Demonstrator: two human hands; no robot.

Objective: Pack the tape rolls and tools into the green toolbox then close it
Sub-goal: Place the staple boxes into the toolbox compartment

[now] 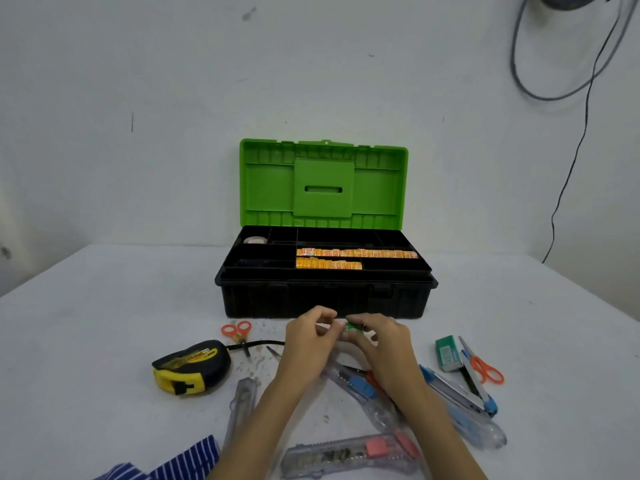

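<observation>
The toolbox (325, 299) stands open at the table's middle, its green lid (323, 183) upright. Its black tray holds two rows of orange packets (346, 258) and a pale tape roll (255, 240) in the back left compartment. Just in front of the box, my left hand (308, 337) and my right hand (381, 341) meet over a small green object (354, 327). My right fingers pinch it; my left fingers curl toward it. What the object is cannot be told.
On the table lie a yellow-black tape measure (190, 368), small orange scissors (237, 330), a green box (447, 353), orange scissors (483, 368), and several clear and blue utility knives (349, 457) near me. A striped cloth (180, 464) lies at the front left.
</observation>
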